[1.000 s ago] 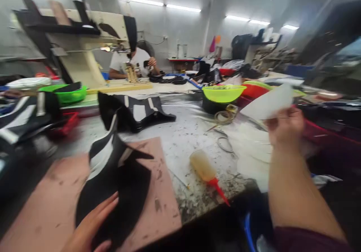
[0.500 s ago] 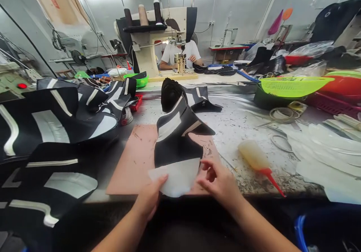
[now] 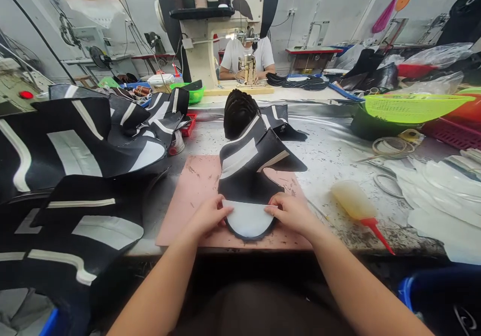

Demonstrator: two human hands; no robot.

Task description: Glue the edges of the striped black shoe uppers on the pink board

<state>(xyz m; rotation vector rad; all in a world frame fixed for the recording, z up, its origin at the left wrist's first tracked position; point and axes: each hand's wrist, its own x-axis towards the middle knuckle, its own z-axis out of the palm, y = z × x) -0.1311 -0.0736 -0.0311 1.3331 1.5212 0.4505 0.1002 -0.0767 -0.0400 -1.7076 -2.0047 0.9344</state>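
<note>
A black shoe upper [image 3: 244, 186] with white and beige strips lies on a pink board [image 3: 180, 196], its rounded end towards me. On that end sits a white half-round stiffener piece [image 3: 250, 222], with a dark rim of the upper showing around its curve. My left hand [image 3: 210, 215] pinches the left corner of the stiffener, thumb on top and fingers at the upper's edge. At the right corner my right hand [image 3: 291, 212] pinches in the same way. The fingers under the edge are partly hidden.
Several black uppers [image 3: 75, 140] are piled on the left. At right lie a glue bottle [image 3: 353, 201] with a red nozzle and a stack of white pieces [image 3: 432, 196]. A sewing machine [image 3: 210, 40] stands at the back, with a person [image 3: 233, 58] behind it.
The stiffener has gone from loosely held over the front edge to lying on the upper's rounded end. My right hand has closed on its right corner; my left hand has moved up its left side.
</note>
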